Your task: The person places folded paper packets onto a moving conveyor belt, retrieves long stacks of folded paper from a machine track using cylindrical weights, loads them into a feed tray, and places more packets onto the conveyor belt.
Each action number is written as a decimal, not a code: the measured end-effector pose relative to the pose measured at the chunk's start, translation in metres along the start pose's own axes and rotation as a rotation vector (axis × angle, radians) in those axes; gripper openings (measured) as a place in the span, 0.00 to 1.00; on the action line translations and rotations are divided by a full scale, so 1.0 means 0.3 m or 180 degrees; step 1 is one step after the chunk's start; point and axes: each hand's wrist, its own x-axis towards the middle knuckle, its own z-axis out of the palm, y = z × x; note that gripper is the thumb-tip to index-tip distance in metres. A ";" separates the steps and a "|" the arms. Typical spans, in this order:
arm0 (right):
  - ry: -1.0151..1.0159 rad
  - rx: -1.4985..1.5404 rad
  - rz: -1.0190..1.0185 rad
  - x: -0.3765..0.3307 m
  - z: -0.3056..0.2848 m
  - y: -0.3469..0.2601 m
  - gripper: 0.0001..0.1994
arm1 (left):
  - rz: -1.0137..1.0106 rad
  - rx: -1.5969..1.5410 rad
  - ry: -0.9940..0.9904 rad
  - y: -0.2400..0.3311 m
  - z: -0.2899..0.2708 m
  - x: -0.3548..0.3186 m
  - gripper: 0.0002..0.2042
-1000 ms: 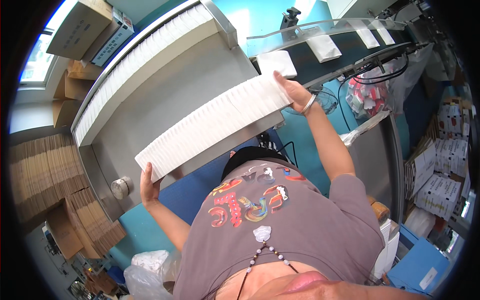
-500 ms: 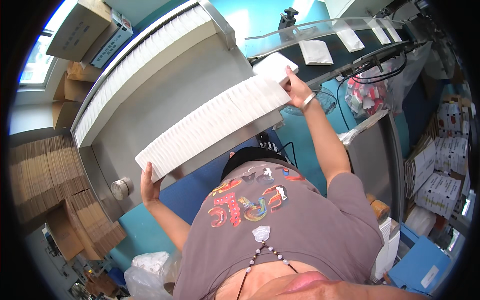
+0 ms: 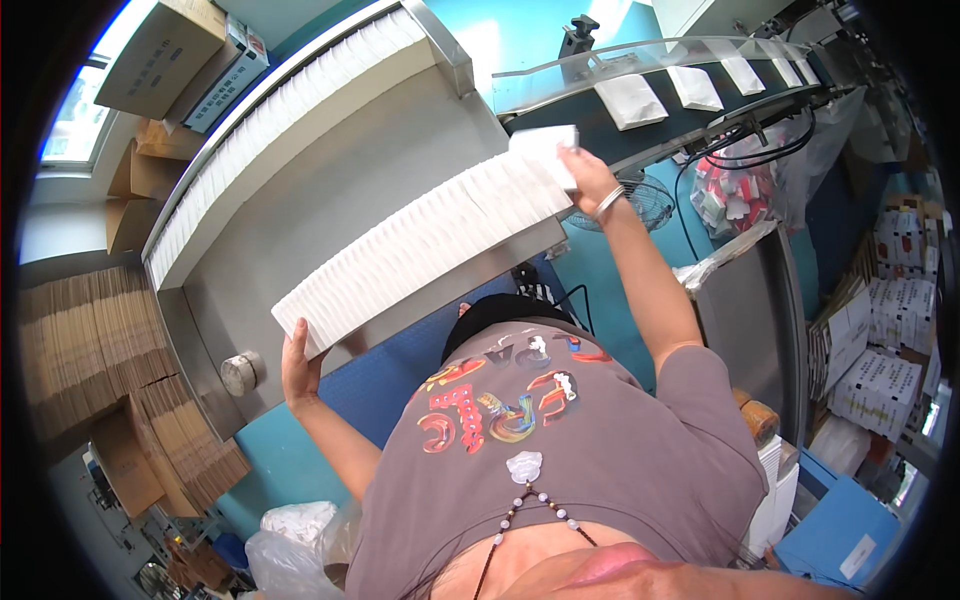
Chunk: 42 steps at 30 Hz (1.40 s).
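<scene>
A long row of white tissue packs [image 3: 430,240], standing on edge side by side, lies along the near edge of a steel table. At the row's left end my left hand [image 3: 301,372] grips the last packs, thumb on top and fingers partly hidden. My right hand [image 3: 592,183] is closed on a white tissue pack [image 3: 543,146] at the right end, its outline slightly blurred. This pack sits against the row's end, overlapping it in view.
A second row of packs [image 3: 290,118] lines the steel table's [image 3: 330,180] raised far rim. Single white packs [image 3: 630,102] lie spaced along a dark conveyor [image 3: 700,125] at the right. A round knob [image 3: 239,374] sits near the table's left corner. Flattened cardboard [image 3: 95,325] is stacked at the left.
My right hand has tilted the pack and drawn it down and left onto the row's end. Packs on the conveyor have shifted right. My left hand has barely moved.
</scene>
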 end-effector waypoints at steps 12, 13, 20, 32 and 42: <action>-0.0982 0.0001 0.0544 -0.041 0.029 -0.023 0.20 | 0.0007 0.0088 -0.0116 -0.007 0.024 0.011 0.33; -0.1006 0.0019 0.0592 -0.036 0.025 -0.019 0.20 | 0.0011 0.0089 -0.0120 -0.005 0.026 0.012 0.33; -0.0423 -0.0686 0.0276 -0.025 0.037 -0.006 0.19 | -0.0010 0.0132 -0.0111 -0.010 0.024 0.011 0.33; -0.0884 -0.0459 0.0375 -0.024 0.036 -0.003 0.21 | 0.0032 0.0155 -0.0148 0.004 0.050 0.002 0.33; -0.0729 0.0346 0.0786 0.007 0.001 0.001 0.23 | 0.0030 0.0172 -0.0173 -0.004 0.074 0.005 0.32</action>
